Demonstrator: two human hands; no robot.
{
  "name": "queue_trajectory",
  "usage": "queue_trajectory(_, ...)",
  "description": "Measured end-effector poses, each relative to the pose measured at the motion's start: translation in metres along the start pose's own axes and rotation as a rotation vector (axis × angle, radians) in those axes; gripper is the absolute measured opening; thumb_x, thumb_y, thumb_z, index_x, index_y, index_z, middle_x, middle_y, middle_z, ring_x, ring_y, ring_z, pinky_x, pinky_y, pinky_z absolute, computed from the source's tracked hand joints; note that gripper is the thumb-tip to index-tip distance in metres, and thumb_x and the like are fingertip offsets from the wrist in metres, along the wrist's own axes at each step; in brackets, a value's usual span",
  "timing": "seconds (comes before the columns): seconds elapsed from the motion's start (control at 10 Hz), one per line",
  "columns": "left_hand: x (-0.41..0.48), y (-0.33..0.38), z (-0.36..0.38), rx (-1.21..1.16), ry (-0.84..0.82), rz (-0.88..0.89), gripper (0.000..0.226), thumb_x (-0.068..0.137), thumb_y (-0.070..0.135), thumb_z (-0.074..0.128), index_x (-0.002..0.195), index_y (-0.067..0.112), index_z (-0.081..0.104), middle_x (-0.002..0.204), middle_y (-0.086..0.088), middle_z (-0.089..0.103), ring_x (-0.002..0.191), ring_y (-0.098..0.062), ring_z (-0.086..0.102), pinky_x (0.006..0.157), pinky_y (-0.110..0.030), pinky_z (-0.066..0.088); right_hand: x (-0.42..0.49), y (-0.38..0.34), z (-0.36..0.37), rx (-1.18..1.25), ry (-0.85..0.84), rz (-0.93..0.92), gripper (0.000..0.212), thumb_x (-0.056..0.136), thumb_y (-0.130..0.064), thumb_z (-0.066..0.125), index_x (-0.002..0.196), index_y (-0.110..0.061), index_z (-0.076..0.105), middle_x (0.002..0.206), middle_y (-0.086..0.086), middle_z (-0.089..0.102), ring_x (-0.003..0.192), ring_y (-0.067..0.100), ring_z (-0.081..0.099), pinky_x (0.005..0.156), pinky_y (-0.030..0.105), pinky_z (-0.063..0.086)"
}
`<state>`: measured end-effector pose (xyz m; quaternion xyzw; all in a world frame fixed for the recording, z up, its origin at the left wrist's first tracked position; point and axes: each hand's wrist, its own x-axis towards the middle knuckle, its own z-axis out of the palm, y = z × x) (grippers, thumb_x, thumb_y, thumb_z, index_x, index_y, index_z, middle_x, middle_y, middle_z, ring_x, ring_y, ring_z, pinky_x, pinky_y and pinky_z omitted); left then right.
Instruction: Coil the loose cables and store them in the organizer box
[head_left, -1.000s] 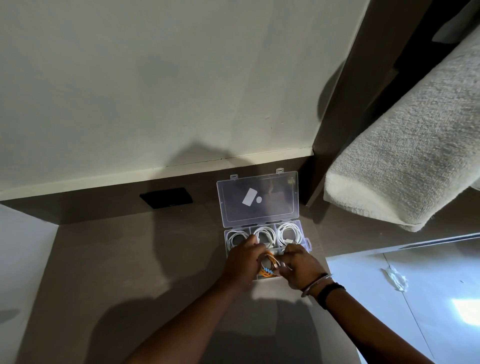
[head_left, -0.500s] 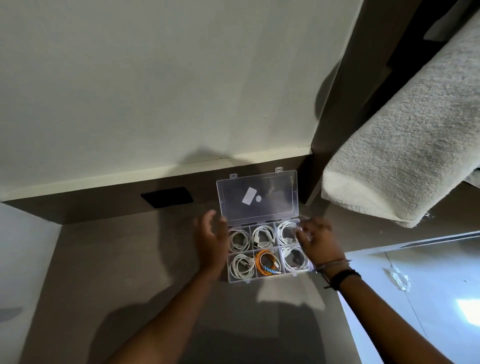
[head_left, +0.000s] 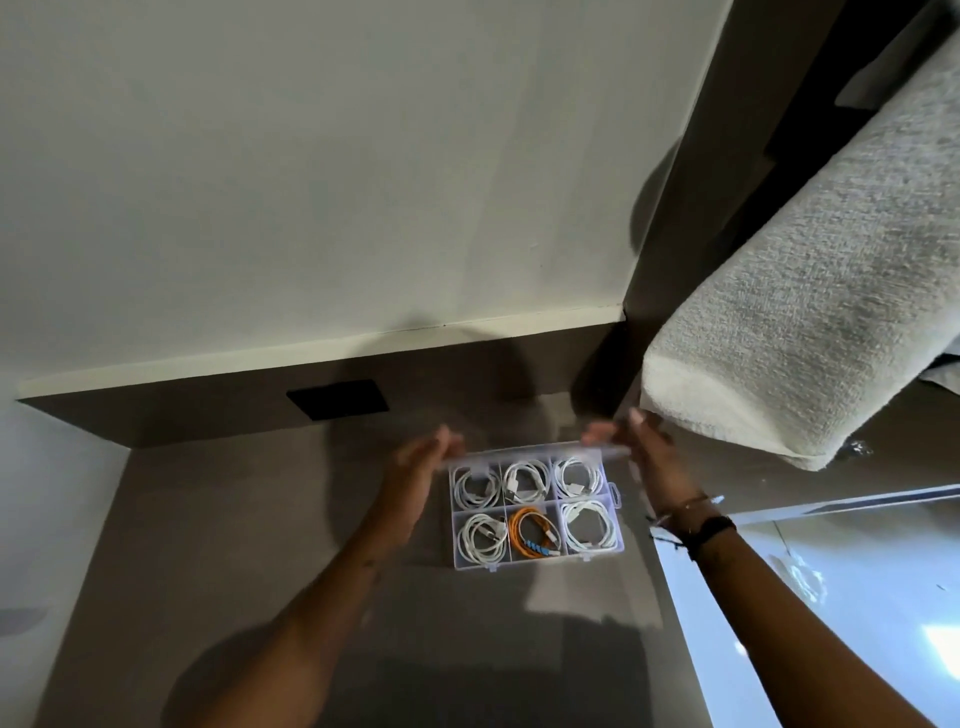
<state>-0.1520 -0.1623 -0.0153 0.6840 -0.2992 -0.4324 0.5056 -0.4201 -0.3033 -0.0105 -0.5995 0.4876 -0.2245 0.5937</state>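
Note:
A clear organizer box (head_left: 535, 563) sits on the brown tabletop with six compartments. Five hold coiled white cables (head_left: 475, 487) and the front middle one holds a coiled orange cable (head_left: 530, 532). The clear lid (head_left: 530, 451) is tilted forward and seen almost edge-on above the back row. My left hand (head_left: 415, 462) grips the lid's left end and my right hand (head_left: 649, 452) grips its right end. Both hands are blurred.
A black rectangular plate (head_left: 337, 399) is set in the brown strip behind the table. A rolled grey-white towel (head_left: 805, 312) overhangs the box's right side. A glossy white surface (head_left: 831, 597) borders the table on the right, and a pale wall rises behind.
Both hands left the cable compartments and moved back to the lid's ends. The lid, which stood open and upright, now tips forward over the box.

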Motion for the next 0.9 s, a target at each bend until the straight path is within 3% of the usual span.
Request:
queue_trajectory(0.1,-0.022,-0.025,-0.002,0.311,-0.158,0.128,0.027,0.073,0.051,0.07,0.091,0.032,0.077,0.099,0.008,0.074,0.097,-0.003,0.067,0.085,-0.031,0.051,-0.028,0.015,0.004,-0.352,-0.201,-0.166,0.024,0.086,-0.034,0.069,0.097,-0.015,0.078,0.109,0.008,0.076,0.102,0.014,0.069,0.096,0.038,0.054)
queue_trajectory(0.2,-0.042,-0.061,0.004,0.918,-0.35,0.335,0.045,0.073,0.044,0.072,0.112,0.022,0.072,0.14,-0.002,0.057,0.129,-0.018,0.05,0.109,-0.039,0.039,-0.051,0.052,0.013,-0.993,-0.233,-0.475,0.039,0.062,-0.042,0.086,0.094,-0.021,0.079,0.12,0.009,0.072,0.109,0.027,0.068,0.093,0.045,0.055)
queue_trajectory(0.3,-0.051,-0.071,0.016,1.07,-0.335,0.374,0.045,0.073,0.037,0.074,0.115,0.02,0.07,0.15,-0.005,0.046,0.139,-0.024,0.04,0.115,-0.047,0.026,-0.054,0.061,0.016,-1.098,-0.288,-0.475,0.047,0.056,-0.037,0.089,0.099,-0.021,0.078,0.13,0.01,0.066,0.115,0.034,0.064,0.091,0.052,0.054)
queue_trajectory(0.4,-0.056,-0.08,0.029,1.209,-0.258,0.464,0.037,0.069,0.026,0.082,0.102,0.011,0.074,0.138,-0.018,0.057,0.129,-0.037,0.051,0.105,-0.055,0.038,-0.053,0.069,0.02,-1.152,-0.264,-0.504,0.049,0.053,-0.021,0.088,0.101,-0.02,0.076,0.131,0.011,0.065,0.114,0.037,0.064,0.083,0.05,0.058)
queue_trajectory(0.5,-0.056,-0.089,0.034,1.307,-0.205,0.593,0.033,0.073,0.022,0.078,0.101,0.003,0.073,0.126,-0.024,0.064,0.121,-0.041,0.058,0.099,-0.054,0.047,-0.055,0.074,0.026,-1.219,-0.259,-0.521,0.05,0.057,-0.019,0.082,0.106,-0.018,0.072,0.131,0.011,0.065,0.115,0.036,0.064,0.083,0.046,0.059)
queue_trajectory(0.6,-0.06,-0.098,0.041,1.529,-0.221,0.64,0.038,0.086,0.022,0.051,0.105,-0.003,0.071,0.116,-0.026,0.069,0.113,-0.041,0.063,0.092,-0.049,0.055,-0.056,0.083,0.036,-1.271,-0.195,-0.55,0.047,0.064,-0.017,0.077,0.111,-0.013,0.071,0.123,0.011,0.07,0.113,0.036,0.065,0.084,0.044,0.059)
queue_trajectory(0.7,-0.061,-0.095,0.044,1.638,-0.271,0.591,0.042,0.084,0.022,0.045,0.106,-0.002,0.072,0.114,-0.024,0.071,0.11,-0.039,0.065,0.091,-0.047,0.056,-0.056,0.077,0.042,-1.315,-0.189,-0.519,0.049,0.061,-0.016,0.079,0.11,-0.01,0.072,0.118,0.013,0.072,0.109,0.035,0.068,0.083,0.045,0.06)
queue_trajectory(0.8,-0.059,-0.082,0.043,1.703,-0.173,0.593,0.043,0.08,0.031,0.058,0.108,0.002,0.072,0.116,-0.019,0.071,0.114,-0.034,0.064,0.103,-0.055,0.041,-0.058,0.06,0.041,-1.388,-0.17,-0.524,0.05,0.055,-0.022,0.085,0.104,-0.012,0.075,0.115,0.012,0.074,0.104,0.034,0.07,0.084,0.051,0.058)
queue_trajectory(0.9,-0.059,-0.073,0.039,1.56,-0.094,0.57,0.059,0.078,0.044,0.067,0.121,0.004,0.064,0.131,-0.021,0.062,0.126,-0.035,0.055,0.107,-0.064,0.027,-0.062,0.048,0.038,-1.301,-0.125,-0.53,0.043,0.055,-0.024,0.087,0.096,-0.012,0.077,0.116,0.016,0.072,0.102,0.036,0.07,0.085,0.056,0.056)
